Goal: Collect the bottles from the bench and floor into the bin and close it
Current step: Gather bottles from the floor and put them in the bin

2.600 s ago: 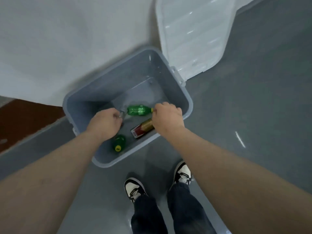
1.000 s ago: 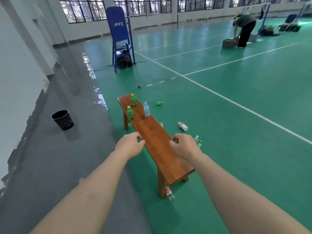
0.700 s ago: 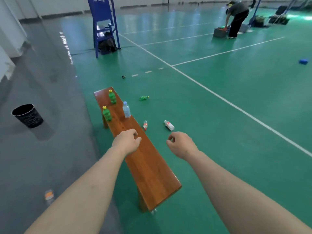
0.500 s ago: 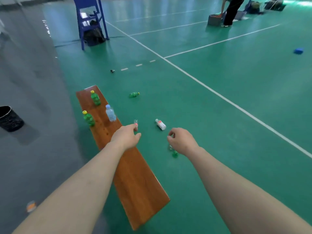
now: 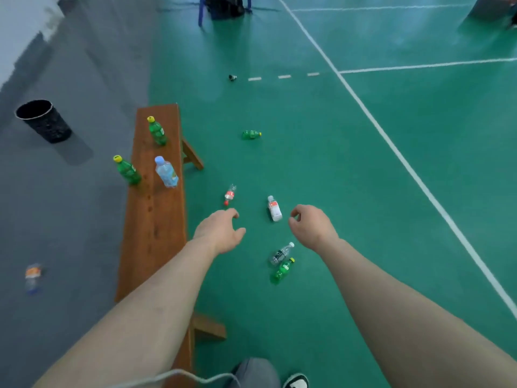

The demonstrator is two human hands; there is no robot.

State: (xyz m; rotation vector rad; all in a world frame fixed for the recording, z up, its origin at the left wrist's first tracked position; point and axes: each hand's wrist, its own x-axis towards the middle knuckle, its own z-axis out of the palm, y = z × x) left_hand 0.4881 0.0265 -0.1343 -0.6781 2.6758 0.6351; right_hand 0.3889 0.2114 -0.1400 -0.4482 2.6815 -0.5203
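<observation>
Both hands hold nothing: left hand (image 5: 221, 231) and right hand (image 5: 310, 225) hover mid-frame over the green floor (image 5: 363, 177), fingers loosely curled. Between them lies a white-labelled bottle (image 5: 274, 209); a red-labelled bottle (image 5: 230, 194) lies just above the left hand. Below the right hand lie a dark-labelled clear bottle (image 5: 282, 253) and a green floor bottle (image 5: 283, 271). Left of centre, the bench (image 5: 154, 233) carries two upright yellow-capped bottles (image 5: 157, 131) (image 5: 127, 170) and a blue-capped bottle (image 5: 166, 172). Label print is too small to read.

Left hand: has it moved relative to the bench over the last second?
Yes. The left hand was over the bench top; now it is past the bench's right edge, over the green floor, near the red-labelled bottle.
</observation>
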